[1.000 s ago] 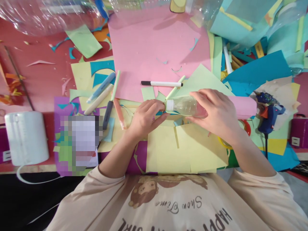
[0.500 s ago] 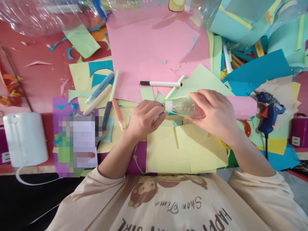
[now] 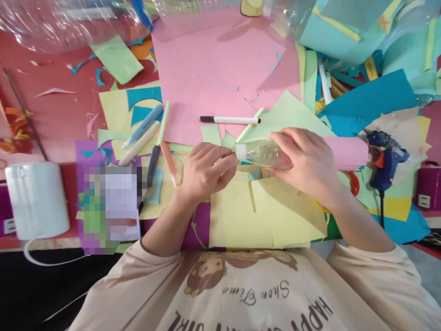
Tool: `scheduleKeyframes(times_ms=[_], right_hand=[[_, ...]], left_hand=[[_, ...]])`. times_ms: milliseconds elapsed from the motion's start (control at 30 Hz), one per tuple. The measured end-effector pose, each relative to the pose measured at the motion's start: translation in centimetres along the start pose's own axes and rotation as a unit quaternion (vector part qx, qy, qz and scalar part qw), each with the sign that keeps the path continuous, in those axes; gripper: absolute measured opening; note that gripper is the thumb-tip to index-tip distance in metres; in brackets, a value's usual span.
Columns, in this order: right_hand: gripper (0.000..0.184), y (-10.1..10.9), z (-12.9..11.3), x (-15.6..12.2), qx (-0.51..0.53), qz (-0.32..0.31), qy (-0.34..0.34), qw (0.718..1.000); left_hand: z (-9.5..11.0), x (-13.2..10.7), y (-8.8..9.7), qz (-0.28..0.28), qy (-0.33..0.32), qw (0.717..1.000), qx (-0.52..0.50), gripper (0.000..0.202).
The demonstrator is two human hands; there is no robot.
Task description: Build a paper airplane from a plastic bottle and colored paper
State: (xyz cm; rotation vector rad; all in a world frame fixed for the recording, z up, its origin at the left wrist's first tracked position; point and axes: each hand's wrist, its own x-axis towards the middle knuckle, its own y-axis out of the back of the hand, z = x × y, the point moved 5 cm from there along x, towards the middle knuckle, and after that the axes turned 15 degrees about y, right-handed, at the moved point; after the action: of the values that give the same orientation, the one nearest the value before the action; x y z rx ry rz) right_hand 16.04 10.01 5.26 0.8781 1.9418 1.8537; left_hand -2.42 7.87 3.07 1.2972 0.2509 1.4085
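A clear plastic bottle (image 3: 263, 152) lies on its side, its white cap (image 3: 240, 152) facing left and pink paper (image 3: 347, 153) wrapped about its body. My right hand (image 3: 305, 161) is closed around the bottle where the clear shoulder meets the pink wrap. Just left of the cap, my left hand (image 3: 210, 168) has its fingers curled in a pinch. A thin greenish strand runs from the bottle's neck towards those fingertips; what they hold is hidden. Beyond the hands, a white marker with a black cap (image 3: 230, 120) rests on paper.
A blue hot glue gun (image 3: 385, 168) stands at the right, near red-handled scissors (image 3: 353, 183). Pale yellow sheets (image 3: 241, 220) lie before me, a large pink sheet (image 3: 223, 64) behind. At left are several markers (image 3: 144, 124), a phone (image 3: 120, 197) and a white pouch (image 3: 37, 200).
My left hand has shifted slightly left and its fingers have curled in more beside the cap. My right hand and the bottle have hardly moved.
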Motion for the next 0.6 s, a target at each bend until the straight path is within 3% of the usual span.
scheduleKeyframes(times_ms=[333, 500, 600], right_hand=[[0.047, -0.1, 0.0, 0.0, 0.001, 0.002, -0.003, 1.0], [0.048, 0.1, 0.1, -0.1, -0.001, 0.011, 0.0, 1.0], [0.049, 0.3, 0.2, -0.2, 0.0, 0.02, 0.009, 1.0]], left_hand=[[0.3, -0.1, 0.2, 0.021, -0.024, 0.999, 0.022, 0.014], [-0.3, 0.0, -0.2, 0.002, 0.012, 1.0, 0.011, 0.008], [-0.7, -0.1, -0.6, 0.0, 0.032, 0.999, 0.031, 0.015]])
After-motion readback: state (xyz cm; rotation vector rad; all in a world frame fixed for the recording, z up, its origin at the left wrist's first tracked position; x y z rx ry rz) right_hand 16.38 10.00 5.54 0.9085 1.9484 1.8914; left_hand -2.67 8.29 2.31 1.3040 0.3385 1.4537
